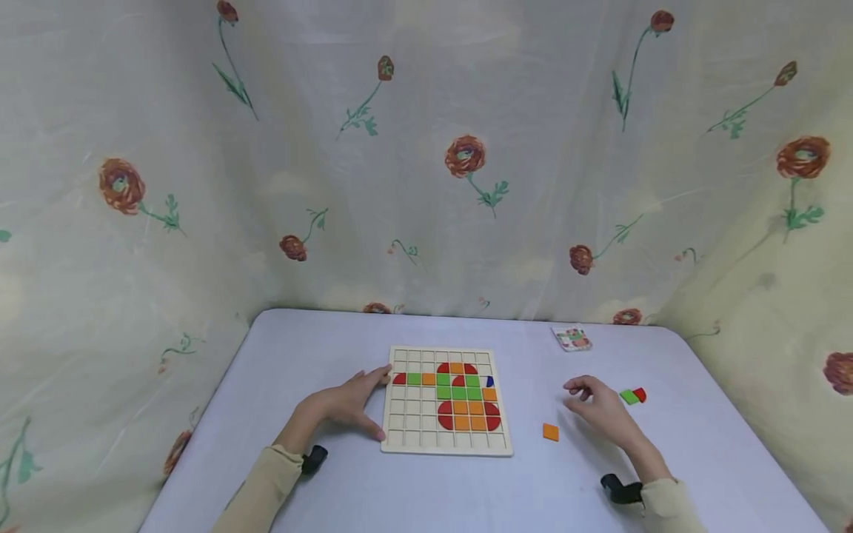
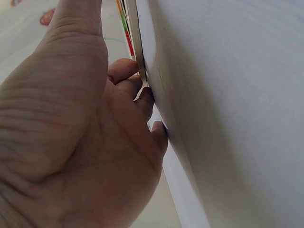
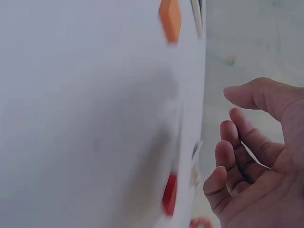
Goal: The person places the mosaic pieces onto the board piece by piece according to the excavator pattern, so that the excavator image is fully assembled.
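Observation:
A pale wooden grid board (image 1: 405, 420) lies on the table, with red, green and orange pieces set in its cells and one blue quarter-round piece (image 1: 489, 382) at the right. My left hand (image 1: 343, 400) spreads along the board's left edge, thumb by the near corner and fingertips farther up; the left wrist view has those fingers against the board's side (image 2: 134, 35). To the right of the board, my right hand (image 1: 600, 411) hovers over the table, fingers loosely bent and holding nothing. A loose orange square tile (image 1: 550, 431) lies between that hand and the board.
Right of my right hand lie a green tile (image 1: 629, 397) and a red rounded piece (image 1: 640, 394) together. A small patterned card (image 1: 571, 338) is near the table's back edge. Flower-printed cloth (image 1: 426, 244) hangs behind the white table (image 1: 320, 340) and at both sides.

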Action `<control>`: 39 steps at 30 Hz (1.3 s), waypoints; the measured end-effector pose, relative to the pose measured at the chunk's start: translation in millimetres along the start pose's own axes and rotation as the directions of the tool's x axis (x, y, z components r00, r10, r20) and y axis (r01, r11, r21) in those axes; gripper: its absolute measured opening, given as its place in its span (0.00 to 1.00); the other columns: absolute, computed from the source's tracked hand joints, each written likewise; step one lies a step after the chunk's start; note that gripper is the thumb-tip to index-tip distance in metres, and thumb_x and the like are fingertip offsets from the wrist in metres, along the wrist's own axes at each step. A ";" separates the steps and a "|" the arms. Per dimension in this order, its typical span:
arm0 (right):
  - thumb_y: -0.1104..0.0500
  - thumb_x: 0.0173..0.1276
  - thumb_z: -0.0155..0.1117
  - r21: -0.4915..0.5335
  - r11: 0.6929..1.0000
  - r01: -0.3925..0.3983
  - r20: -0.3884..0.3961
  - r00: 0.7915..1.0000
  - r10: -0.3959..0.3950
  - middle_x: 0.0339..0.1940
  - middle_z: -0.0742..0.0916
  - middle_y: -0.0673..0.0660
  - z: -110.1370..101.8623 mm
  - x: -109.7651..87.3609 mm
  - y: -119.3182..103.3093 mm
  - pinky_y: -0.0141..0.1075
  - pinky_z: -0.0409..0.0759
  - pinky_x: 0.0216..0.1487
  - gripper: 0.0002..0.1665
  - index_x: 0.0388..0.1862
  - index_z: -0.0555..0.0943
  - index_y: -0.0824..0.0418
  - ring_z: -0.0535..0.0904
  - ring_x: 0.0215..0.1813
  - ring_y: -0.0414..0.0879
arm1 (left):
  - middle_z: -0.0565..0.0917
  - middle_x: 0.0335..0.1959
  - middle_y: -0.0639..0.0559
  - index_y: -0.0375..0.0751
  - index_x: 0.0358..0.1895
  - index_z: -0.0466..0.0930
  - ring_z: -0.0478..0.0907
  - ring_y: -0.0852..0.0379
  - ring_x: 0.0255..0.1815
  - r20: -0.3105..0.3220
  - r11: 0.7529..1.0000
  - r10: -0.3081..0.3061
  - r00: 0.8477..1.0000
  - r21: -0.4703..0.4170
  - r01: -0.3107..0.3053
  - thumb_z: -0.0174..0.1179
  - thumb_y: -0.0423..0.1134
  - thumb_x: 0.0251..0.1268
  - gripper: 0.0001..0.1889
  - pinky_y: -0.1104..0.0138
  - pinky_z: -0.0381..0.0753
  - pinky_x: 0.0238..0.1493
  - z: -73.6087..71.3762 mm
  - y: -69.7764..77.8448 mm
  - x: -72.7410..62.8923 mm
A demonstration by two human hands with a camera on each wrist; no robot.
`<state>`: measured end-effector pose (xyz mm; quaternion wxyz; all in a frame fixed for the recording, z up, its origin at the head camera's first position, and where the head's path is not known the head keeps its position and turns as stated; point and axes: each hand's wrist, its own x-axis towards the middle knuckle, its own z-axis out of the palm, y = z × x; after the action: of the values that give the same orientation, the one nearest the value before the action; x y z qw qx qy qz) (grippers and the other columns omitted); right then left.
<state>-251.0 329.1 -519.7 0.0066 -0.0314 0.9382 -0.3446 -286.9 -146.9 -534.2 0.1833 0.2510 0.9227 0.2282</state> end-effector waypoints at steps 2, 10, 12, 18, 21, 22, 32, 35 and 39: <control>0.57 0.66 0.63 0.004 0.999 -0.044 -0.015 0.999 0.044 0.46 0.81 0.61 -9.1 -1.8 15.1 0.28 0.76 0.33 0.21 0.54 0.75 0.66 0.73 0.43 0.49 | 0.61 0.75 0.55 0.44 0.78 0.39 0.47 0.54 0.79 0.002 1.000 -0.002 1.000 0.003 0.002 0.74 0.67 0.32 0.71 0.55 0.40 0.81 0.7 -0.4 0.0; 0.52 0.67 0.62 -0.033 0.981 -0.192 -0.103 0.977 0.188 0.47 0.79 0.69 -39.4 -4.4 66.2 0.32 0.76 0.36 0.30 0.56 0.70 0.75 0.75 0.45 0.55 | 0.59 0.76 0.53 0.43 0.78 0.39 0.46 0.52 0.80 0.004 1.000 0.001 1.000 -0.029 -0.001 0.75 0.66 0.33 0.71 0.55 0.39 0.81 -0.5 0.2 -1.5; 0.53 0.66 0.62 -0.028 0.973 -0.230 -0.126 0.966 0.225 0.46 0.78 0.70 -44.8 -2.9 73.6 0.33 0.76 0.36 0.32 0.57 0.69 0.77 0.75 0.45 0.57 | 0.58 0.77 0.53 0.43 0.78 0.39 0.46 0.52 0.80 0.002 0.999 0.001 1.000 -0.034 -0.001 0.75 0.66 0.33 0.71 0.54 0.39 0.81 -0.9 0.0 -2.0; 0.58 0.63 0.64 -0.074 0.967 -0.245 -0.190 0.955 0.227 0.41 0.81 0.70 -51.7 2.7 86.8 0.33 0.74 0.34 0.26 0.52 0.73 0.78 0.77 0.42 0.57 | 0.56 0.77 0.52 0.43 0.78 0.39 0.46 0.52 0.80 0.000 1.000 0.005 1.000 -0.021 -0.005 0.74 0.67 0.33 0.70 0.54 0.40 0.81 0.1 -1.3 -1.7; 0.59 0.62 0.65 -0.113 0.966 -0.231 -0.205 0.957 0.205 0.39 0.83 0.69 -52.5 5.2 89.7 0.35 0.74 0.33 0.22 0.48 0.76 0.76 0.78 0.40 0.57 | 0.58 0.77 0.52 0.43 0.78 0.39 0.47 0.51 0.80 0.001 1.000 0.008 1.000 -0.025 -0.008 0.74 0.67 0.33 0.70 0.54 0.40 0.81 0.1 -1.4 -1.2; 0.60 0.62 0.65 -0.121 0.967 -0.224 -0.199 0.960 0.198 0.39 0.83 0.69 -52.8 6.1 89.9 0.36 0.75 0.33 0.22 0.48 0.77 0.76 0.79 0.40 0.57 | 0.59 0.76 0.52 0.43 0.78 0.39 0.47 0.51 0.79 0.000 1.000 0.008 1.000 -0.026 -0.008 0.74 0.67 0.33 0.70 0.53 0.40 0.81 0.1 -1.7 -1.3; 0.57 0.64 0.63 -0.113 0.961 -0.254 -0.109 0.964 0.242 0.40 0.82 0.69 -51.7 12.9 85.0 0.35 0.75 0.32 0.22 0.48 0.76 0.76 0.76 0.40 0.55 | 0.60 0.76 0.54 0.43 0.78 0.39 0.46 0.51 0.80 0.001 0.999 0.007 1.000 -0.040 -0.007 0.75 0.66 0.33 0.70 0.53 0.40 0.81 -0.9 -2.1 -2.1; 0.55 0.65 0.62 -0.090 0.963 -0.253 -0.089 0.965 0.245 0.40 0.82 0.67 -43.9 12.3 74.6 0.31 0.73 0.30 0.24 0.49 0.75 0.75 0.75 0.39 0.52 | 0.59 0.76 0.52 0.43 0.78 0.39 0.47 0.51 0.80 0.004 0.999 0.005 1.000 -0.052 -0.005 0.75 0.66 0.32 0.71 0.52 0.40 0.81 -0.4 -1.9 -1.6; 0.55 0.65 0.63 -0.049 0.977 -0.206 -0.056 0.978 0.203 0.40 0.83 0.66 -27.4 13.0 47.6 0.31 0.75 0.29 0.25 0.50 0.75 0.75 0.76 0.37 0.50 | 0.56 0.77 0.51 0.43 0.78 0.40 0.47 0.51 0.80 -0.002 0.999 0.004 1.000 -0.046 -0.004 0.75 0.66 0.32 0.71 0.53 0.41 0.81 0.6 -2.4 -0.4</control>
<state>-267.5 382.2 -529.5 0.0172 0.0739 0.9454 -0.3171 -287.2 -148.7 -535.9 0.1878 0.2485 0.9167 0.2502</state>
